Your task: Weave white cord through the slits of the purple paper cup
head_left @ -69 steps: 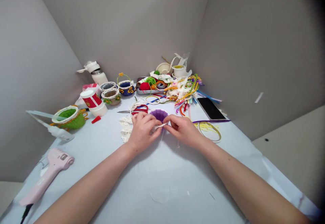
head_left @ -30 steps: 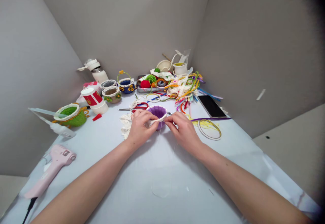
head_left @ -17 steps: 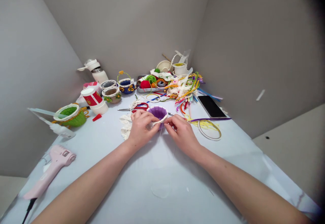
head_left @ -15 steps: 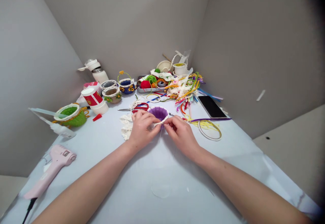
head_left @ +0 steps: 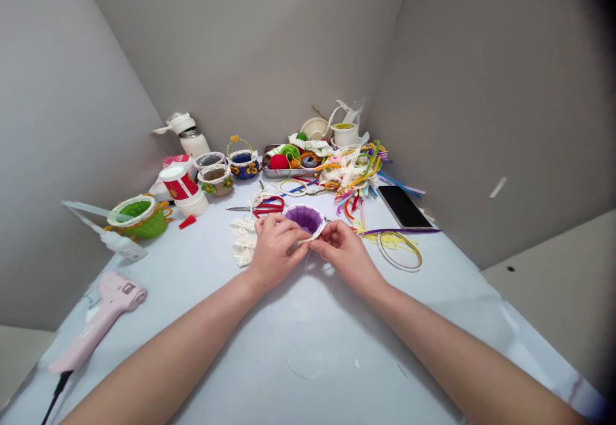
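A small basket (head_left: 304, 216), purple inside with a white trim round its rim, is between my hands, its open top tilted toward me. My left hand (head_left: 278, 245) is closed round its near left side, fingers over the rim. On the near right rim, my right hand (head_left: 339, 245) pinches the white trim between thumb and forefinger. A thin pale thread hangs below the fingers onto the table. Off-white lace (head_left: 243, 245) lies left of my left hand. Just behind it rest red-handled scissors (head_left: 268, 205). The basket's outer side is mostly hidden by my hands.
A pink glue gun (head_left: 101, 322) lies at left, near a green basket (head_left: 149, 219) and a glue bottle (head_left: 120, 244). Small decorated baskets (head_left: 243, 165), a tray of yarn (head_left: 293, 171) and pipe cleaners stand behind. A phone (head_left: 404, 207) and hoop (head_left: 399, 251) lie right.
The basket now shows more of its purple inside, and my right thumb and forefinger press nearer its rim. The whole view has shifted slightly.
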